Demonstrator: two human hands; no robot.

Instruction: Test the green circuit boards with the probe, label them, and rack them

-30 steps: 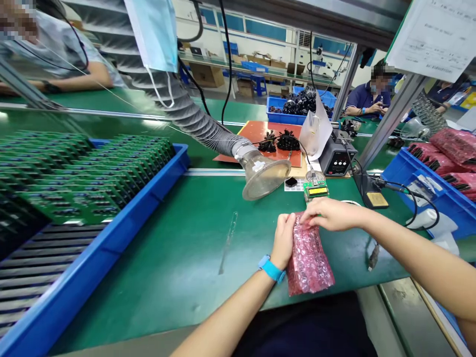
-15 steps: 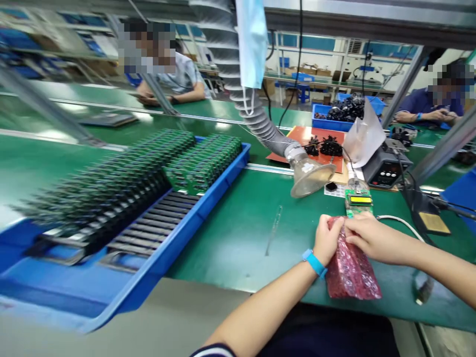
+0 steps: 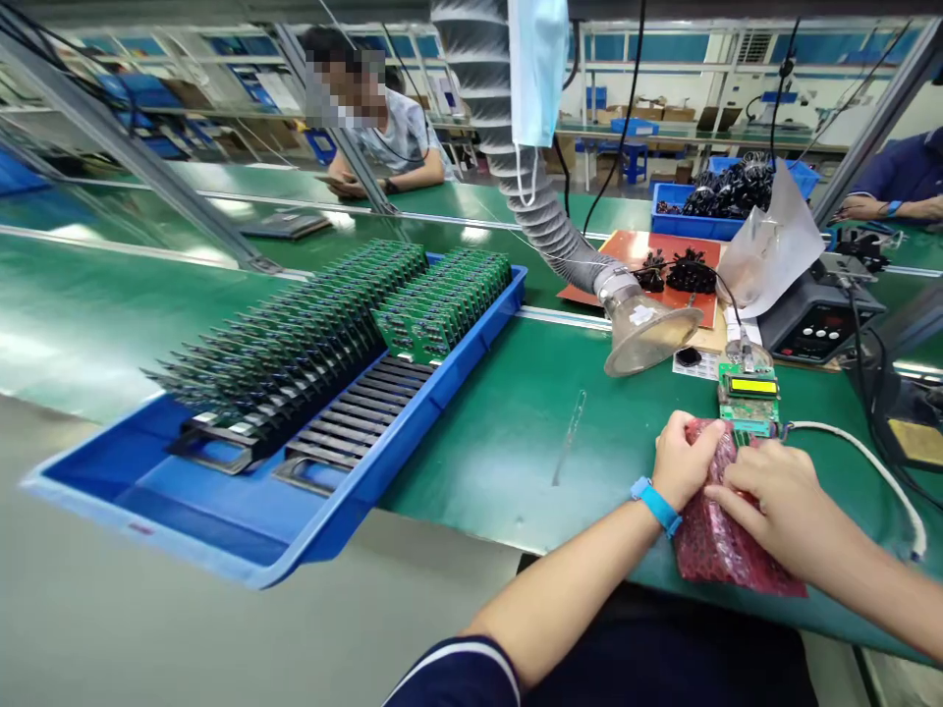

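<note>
A pink bubble-wrap bag (image 3: 726,550) lies at the table's front edge, close to my body. My left hand (image 3: 685,457) is closed on its upper left edge, thumb on top. Over the bag's upper right side, my right hand (image 3: 777,496) is curled with thumb and fingers bent together; what they hold is hidden. Just beyond my fingers stands a small green circuit board tester (image 3: 749,393) with a lit yellow display, a cable plugged in at its far end. A white cable (image 3: 861,447) runs from its right side.
To the left, a blue tray (image 3: 398,481) holds racks of upright green circuit boards (image 3: 309,334). A fume extraction hose (image 3: 648,329) hangs over the table. Behind the tester sit a soldering station (image 3: 821,319) and a red mat (image 3: 619,255) with black cables. Two people sit across the bench.
The camera view has swung left, so everything appears shifted right. My right hand has drawn back from the bag's top edge, its fingers more curled. My left hand keeps its grip.
</note>
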